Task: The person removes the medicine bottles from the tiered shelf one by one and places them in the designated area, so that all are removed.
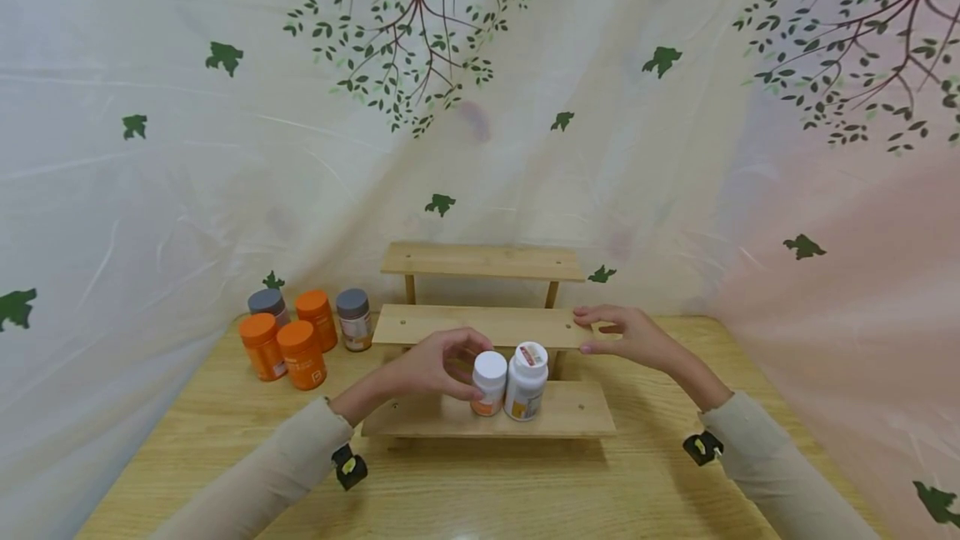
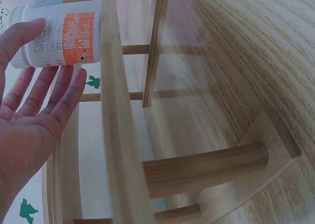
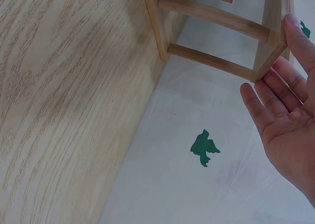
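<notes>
A small white pill bottle (image 1: 490, 386) with an orange label stands on the lowest tier (image 1: 427, 421) of a wooden step rack. My left hand (image 1: 431, 365) grips it, with the thumb (image 2: 30, 33) on the near side and the fingers around the other. Right beside it is a taller white bottle (image 1: 527, 382) with a sticker on its lid. At the rack's right side, my right hand (image 1: 636, 340) pinches the end of the middle tier (image 1: 480, 326); the right wrist view shows its thumb and fingertips at that board's corner (image 3: 275, 49).
Left of the rack stand several orange bottles (image 1: 302, 357) and two with grey lids, one grey-lidded bottle (image 1: 354, 322) closest to the rack. Behind the rack's top tier (image 1: 480, 261) hangs a pale curtain (image 1: 517, 182) with leaf prints. The wooden table (image 1: 450, 494) lies beneath everything.
</notes>
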Motion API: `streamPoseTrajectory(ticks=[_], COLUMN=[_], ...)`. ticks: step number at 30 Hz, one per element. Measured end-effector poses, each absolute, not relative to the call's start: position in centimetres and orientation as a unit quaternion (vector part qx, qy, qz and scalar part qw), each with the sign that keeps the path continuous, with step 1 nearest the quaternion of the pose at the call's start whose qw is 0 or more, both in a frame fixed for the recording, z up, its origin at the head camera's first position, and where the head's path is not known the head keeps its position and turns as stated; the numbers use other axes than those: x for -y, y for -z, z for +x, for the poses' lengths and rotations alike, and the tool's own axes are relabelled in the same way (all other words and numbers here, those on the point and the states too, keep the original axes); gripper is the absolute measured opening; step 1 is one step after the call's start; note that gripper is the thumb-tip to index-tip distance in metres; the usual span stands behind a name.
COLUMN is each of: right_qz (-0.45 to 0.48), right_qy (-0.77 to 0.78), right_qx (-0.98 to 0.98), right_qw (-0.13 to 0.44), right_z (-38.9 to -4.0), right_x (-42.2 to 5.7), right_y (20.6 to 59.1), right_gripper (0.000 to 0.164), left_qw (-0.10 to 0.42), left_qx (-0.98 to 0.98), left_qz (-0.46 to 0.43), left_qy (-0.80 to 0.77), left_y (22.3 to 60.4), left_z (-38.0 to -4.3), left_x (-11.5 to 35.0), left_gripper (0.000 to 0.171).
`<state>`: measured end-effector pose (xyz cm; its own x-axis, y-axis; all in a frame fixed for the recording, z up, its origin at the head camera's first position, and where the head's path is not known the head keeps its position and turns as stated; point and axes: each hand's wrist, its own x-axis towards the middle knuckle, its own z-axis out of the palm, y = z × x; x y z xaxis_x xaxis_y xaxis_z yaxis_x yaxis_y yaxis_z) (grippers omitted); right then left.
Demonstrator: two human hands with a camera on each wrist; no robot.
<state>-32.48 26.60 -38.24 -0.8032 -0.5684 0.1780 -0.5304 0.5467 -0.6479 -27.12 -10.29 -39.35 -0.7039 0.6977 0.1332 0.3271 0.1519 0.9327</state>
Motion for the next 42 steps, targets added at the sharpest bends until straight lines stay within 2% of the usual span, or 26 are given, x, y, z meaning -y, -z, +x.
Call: streamPoseTrajectory(ticks=[30, 42], right_qz=[-0.313, -0.314], right_qy=[0.353, 0.356], right_qx=[-0.881, -0.88], right_qw=[0.022, 0.025], right_z=[-32.35, -32.29], right_x=[-26.66, -26.55], right_y=[38.37, 38.13], right_gripper=[0.045, 0.045], left_qw=[0.14, 0.107], left_qx=[-0.743, -0.749], left_qz=[0.352, 0.36], left_qy=[-0.552, -0.546], left_y=[39.86, 39.03], left_z=[-26.81, -26.55], left_x=[10.33, 10.86], left_gripper=[0.051, 0.051])
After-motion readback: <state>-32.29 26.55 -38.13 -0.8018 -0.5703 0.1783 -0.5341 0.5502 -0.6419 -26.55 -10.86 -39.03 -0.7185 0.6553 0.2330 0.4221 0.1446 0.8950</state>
